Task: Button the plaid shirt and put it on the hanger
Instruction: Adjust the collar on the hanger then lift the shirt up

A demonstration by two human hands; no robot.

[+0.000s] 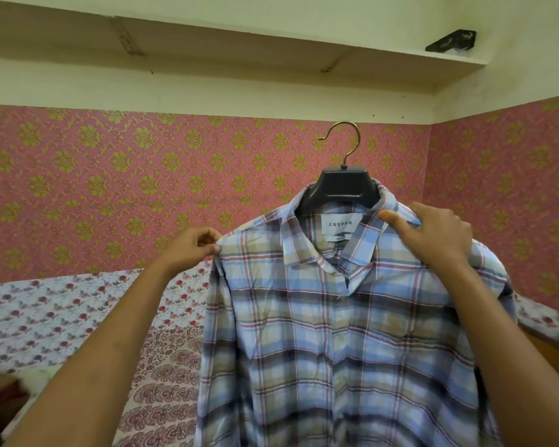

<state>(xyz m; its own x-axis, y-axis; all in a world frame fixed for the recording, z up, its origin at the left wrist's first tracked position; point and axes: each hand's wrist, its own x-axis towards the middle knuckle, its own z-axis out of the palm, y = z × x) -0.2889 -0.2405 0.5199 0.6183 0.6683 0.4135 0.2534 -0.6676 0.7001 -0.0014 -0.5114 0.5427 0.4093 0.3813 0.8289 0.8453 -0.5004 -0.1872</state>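
Observation:
The plaid shirt [336,333], blue, tan and red checked, hangs in front of me on a dark hanger [346,185] with a brass hook [344,140]. A white neck label shows inside the collar. The front placket looks closed below the collar. My left hand [194,246] pinches the shirt's left shoulder seam. My right hand [433,233] grips the right shoulder, fingers curled over the fabric and the hanger arm beneath it, holding the whole thing up in the air.
A bed with floral sheets [62,317] lies behind and below. Pink and gold wallpaper [142,175] covers the walls. A cream shelf [239,43] runs overhead with a dark object [452,41] on it.

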